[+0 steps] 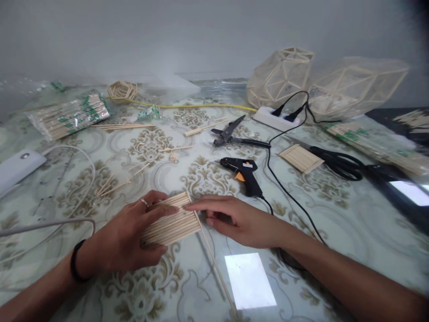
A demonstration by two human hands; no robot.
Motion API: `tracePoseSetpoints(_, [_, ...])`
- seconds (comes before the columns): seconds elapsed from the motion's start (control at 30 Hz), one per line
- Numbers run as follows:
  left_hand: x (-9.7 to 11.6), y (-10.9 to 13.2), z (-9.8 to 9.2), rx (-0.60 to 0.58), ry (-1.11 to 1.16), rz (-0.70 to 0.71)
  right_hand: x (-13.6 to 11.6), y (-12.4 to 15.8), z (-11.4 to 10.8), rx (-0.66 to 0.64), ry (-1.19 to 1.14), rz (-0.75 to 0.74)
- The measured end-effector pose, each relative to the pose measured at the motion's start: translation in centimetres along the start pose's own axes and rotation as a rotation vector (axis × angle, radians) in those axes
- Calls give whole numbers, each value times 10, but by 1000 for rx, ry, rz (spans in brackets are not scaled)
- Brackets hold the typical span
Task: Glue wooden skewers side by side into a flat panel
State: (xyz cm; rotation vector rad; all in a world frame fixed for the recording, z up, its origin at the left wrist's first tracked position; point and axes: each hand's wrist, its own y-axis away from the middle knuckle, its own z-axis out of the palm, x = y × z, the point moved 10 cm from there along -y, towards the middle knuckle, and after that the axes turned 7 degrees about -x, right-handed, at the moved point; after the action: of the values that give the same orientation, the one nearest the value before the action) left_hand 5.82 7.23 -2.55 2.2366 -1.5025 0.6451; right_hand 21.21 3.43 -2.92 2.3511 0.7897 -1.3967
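Note:
My left hand (134,232), with a ring and a black wristband, grips a small panel of wooden sticks (174,223) laid side by side. Its thumb is below and its fingers lie over the top. A long thin stick (214,261) runs along the panel's right edge and slants down toward me. My right hand (234,219) has its index finger stretched onto the panel near that edge, the other fingers curled below. Beyond it a black glue gun (246,172) with an orange trigger lies on its side.
Black cutters (231,134), a second stick panel (300,158) and black scissors (338,163) lie farther off. A white power strip (275,117) feeds black cords. Stick frames (284,76) stand at the back right. Bagged sticks (73,116) and stick offcuts (110,185) are on the left.

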Motion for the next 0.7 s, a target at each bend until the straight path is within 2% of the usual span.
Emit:
tracePoseSetpoints(0.43, [2,-3,-2,1,-11,16,-2,0,0,6,-7,-52])
tracePoseSetpoints(0.7, [-1,-2,-3,8,8,-4,-1,-1,1,13,17,-24])
